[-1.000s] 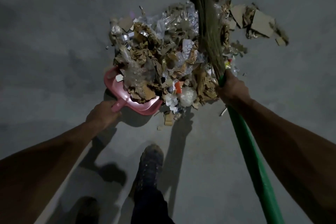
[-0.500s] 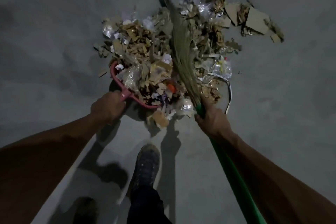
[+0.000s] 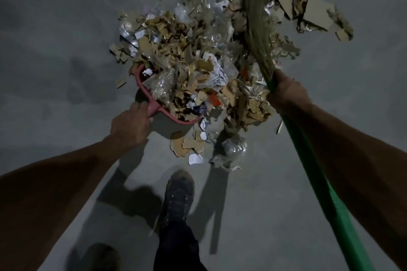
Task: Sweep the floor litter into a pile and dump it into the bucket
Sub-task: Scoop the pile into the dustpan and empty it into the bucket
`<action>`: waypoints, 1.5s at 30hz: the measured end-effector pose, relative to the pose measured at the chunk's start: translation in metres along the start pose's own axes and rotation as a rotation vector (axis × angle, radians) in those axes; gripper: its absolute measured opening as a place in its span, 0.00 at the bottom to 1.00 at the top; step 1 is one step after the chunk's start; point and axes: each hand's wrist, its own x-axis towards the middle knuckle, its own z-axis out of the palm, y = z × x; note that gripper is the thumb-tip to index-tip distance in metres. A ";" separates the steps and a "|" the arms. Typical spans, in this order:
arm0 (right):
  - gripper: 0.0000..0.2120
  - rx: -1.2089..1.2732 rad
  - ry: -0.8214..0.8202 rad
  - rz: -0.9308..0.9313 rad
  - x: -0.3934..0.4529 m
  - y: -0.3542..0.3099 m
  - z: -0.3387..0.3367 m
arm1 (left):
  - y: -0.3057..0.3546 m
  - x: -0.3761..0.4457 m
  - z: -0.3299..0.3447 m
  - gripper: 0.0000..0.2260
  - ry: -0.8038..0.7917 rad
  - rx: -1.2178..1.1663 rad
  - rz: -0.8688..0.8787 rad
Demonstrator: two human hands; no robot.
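A pink dustpan (image 3: 144,90), buried under the litter pile (image 3: 193,68), is gripped by the left hand (image 3: 130,123); beside the pile, a green-handled broom (image 3: 308,151) is clasped by the right hand (image 3: 286,92).

Both forearms bare, no sleeves in view, no watch or rings visible. Left hand (image 3: 130,126) and right hand (image 3: 288,94) bare, no gloves. Dark trouser leg (image 3: 176,246) at the near centre, navy or black, hard to tell in the dim light. Dark lace-up shoe (image 3: 179,196) on that foot, rounded toe that looks scuffed and dusty, pale specks along the lacing. Second shoe (image 3: 99,255) near left, dark, mostly in shadow, details unclear.
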 end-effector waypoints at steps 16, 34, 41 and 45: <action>0.36 0.150 -0.056 -0.033 -0.087 0.001 0.073 | 0.014 0.013 -0.002 0.11 0.016 0.001 -0.043; 0.35 0.195 -0.198 -0.125 -0.096 -0.019 0.084 | 0.003 -0.003 0.003 0.22 0.174 0.242 0.178; 0.39 0.229 -0.176 -0.051 -0.115 -0.021 0.099 | 0.005 -0.016 -0.003 0.24 0.215 0.171 0.203; 0.39 0.237 -0.138 -0.061 -0.133 -0.020 0.087 | 0.008 -0.032 -0.018 0.23 0.257 0.148 0.270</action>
